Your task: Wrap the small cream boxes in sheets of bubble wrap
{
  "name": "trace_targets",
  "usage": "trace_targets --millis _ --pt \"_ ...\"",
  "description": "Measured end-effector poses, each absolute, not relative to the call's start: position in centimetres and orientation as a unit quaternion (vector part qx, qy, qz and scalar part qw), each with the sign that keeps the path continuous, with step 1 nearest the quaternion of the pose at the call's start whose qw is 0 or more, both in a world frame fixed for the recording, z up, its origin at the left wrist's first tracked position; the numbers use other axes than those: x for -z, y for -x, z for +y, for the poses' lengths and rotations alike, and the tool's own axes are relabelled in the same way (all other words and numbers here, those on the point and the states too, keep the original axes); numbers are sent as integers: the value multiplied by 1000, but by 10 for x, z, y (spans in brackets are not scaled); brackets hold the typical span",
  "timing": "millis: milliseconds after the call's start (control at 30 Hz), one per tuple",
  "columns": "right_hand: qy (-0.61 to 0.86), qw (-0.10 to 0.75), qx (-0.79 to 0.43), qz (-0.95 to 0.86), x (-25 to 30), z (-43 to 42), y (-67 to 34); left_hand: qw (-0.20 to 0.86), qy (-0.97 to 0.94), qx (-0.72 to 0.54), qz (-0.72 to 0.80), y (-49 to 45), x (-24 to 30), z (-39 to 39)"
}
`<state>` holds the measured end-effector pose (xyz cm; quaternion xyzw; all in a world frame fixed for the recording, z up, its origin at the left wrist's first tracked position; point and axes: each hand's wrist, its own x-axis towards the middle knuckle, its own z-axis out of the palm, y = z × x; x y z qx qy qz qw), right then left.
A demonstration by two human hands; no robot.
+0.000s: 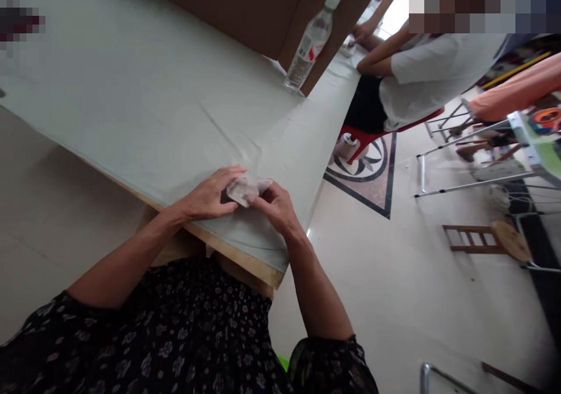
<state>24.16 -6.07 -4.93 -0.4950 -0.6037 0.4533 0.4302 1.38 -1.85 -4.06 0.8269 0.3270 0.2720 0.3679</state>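
At the left, the pale-covered table (109, 107) stretches toward its near corner, with a brown panel (223, 8) standing at its far side. The left hand (213, 195) curves with thumb and fingers parted around the left side of 1 pale, crumpled packet (243, 190); whether it grips, I cannot tell. The packet is between the 2 hands, near the table's front edge. The right hand (276, 207) pinches its right part between thumb and fingers. Farther right, 1 clear bottle (309, 46) stands beside the panel, and a white-shirted person (429, 78) sits beyond.
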Motion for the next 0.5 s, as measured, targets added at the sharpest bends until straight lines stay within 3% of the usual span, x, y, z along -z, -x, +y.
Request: trace_targets --millis 67,167,267,500 --pt "505 399 -536 -546 42 -62 -241 453 -784 -231 356 -17 33 -20" --pt "534 379 -508 -559 35 -66 -242 543 -715 -211 386 -23 24 -24" --pt "556 374 -438 -600 33 -68 -245 550 -699 -226 398 -29 20 -25" --pt "535 422 -467 -563 47 -73 -249 542 -710 -213 396 -37 18 -20"
